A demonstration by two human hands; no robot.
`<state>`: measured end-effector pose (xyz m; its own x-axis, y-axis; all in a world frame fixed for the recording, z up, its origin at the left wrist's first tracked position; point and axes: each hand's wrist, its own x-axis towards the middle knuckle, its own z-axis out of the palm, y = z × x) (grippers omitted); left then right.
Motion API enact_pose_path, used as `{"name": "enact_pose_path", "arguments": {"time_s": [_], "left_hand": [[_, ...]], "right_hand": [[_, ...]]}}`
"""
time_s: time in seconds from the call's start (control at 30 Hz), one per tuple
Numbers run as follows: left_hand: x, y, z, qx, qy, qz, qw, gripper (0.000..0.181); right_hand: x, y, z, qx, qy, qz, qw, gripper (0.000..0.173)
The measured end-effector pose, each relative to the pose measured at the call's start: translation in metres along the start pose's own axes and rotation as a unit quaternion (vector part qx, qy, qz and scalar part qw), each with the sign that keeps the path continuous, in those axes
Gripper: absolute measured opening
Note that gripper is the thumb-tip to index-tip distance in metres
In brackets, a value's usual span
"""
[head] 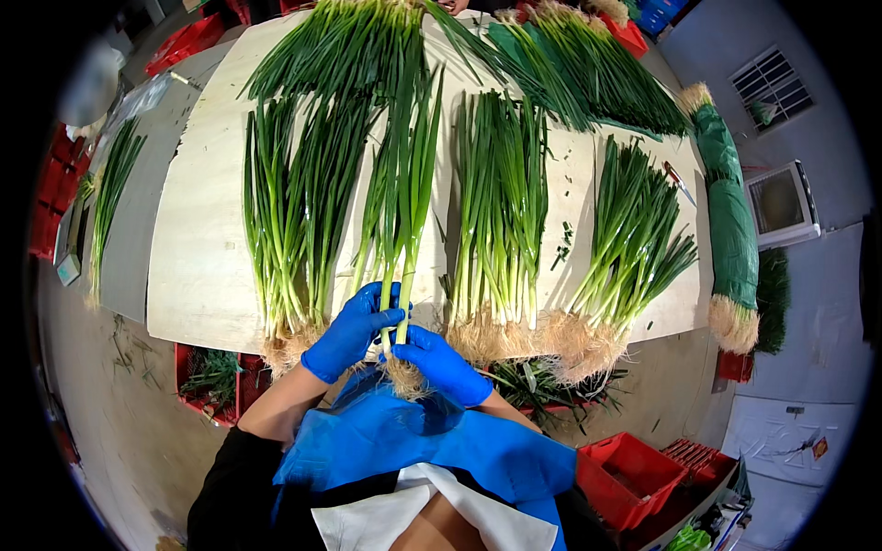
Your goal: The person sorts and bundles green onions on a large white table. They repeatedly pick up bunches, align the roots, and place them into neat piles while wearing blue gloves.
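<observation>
Both of my hands wear blue gloves and are at the table's near edge. My left hand (pixel 355 330) grips the pale stalks of a few long green onions (pixel 408 265), its thumb across them. Just below and to the right, my right hand (pixel 441 365) holds the same stalks near their roots. The shaggy roots (pixel 405 379) hang over my blue apron (pixel 413 441), and the leaves point away from me. A pile of green onions (pixel 275 227) lies left of my hands. To the right are another pile (pixel 499 227) and a fanned one (pixel 620 241).
On the pale tabletop (pixel 200 227), a red-handled knife (pixel 679 182) lies at the right. More green onions (pixel 351 55) lie at the far side, beside a green-wrapped bundle (pixel 734 241). Red crates (pixel 627 475) stand on the floor. Part of another person's hand shows at the far edge.
</observation>
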<state>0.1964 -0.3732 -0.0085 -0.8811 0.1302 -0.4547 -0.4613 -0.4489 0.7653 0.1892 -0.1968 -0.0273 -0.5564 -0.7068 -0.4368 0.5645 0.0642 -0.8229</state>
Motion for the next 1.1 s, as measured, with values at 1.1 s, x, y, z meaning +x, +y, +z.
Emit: {"name": "enact_pose_path", "arguments": {"time_s": [1.1], "left_hand": [[0.073,-0.053,0.005,0.105,0.049,-0.055,0.992,0.042]], "right_hand": [[0.039,0.006,-0.086,-0.040,0.164,0.013,0.986,0.022]]}}
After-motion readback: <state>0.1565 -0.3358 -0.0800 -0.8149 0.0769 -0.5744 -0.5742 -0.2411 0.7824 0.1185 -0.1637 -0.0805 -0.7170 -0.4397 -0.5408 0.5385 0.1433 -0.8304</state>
